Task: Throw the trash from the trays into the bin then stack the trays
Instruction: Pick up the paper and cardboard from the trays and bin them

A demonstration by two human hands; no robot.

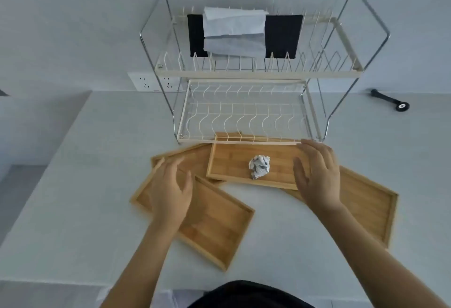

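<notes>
Bamboo trays lie under both hands, which are spread wide and grasp nothing. Right hand [317,175] hovers at the right end of the middle tray [231,161]; left hand [170,185] hovers over the near-left tray [219,229]. Crumpled paper [259,166] sits mid-tray. Rack [244,112] stands behind.

A pale grey wall [73,26] is seen behind a white matte countertop [73,185]; a white double wall socket [156,82] is mounted just above it.
</notes>
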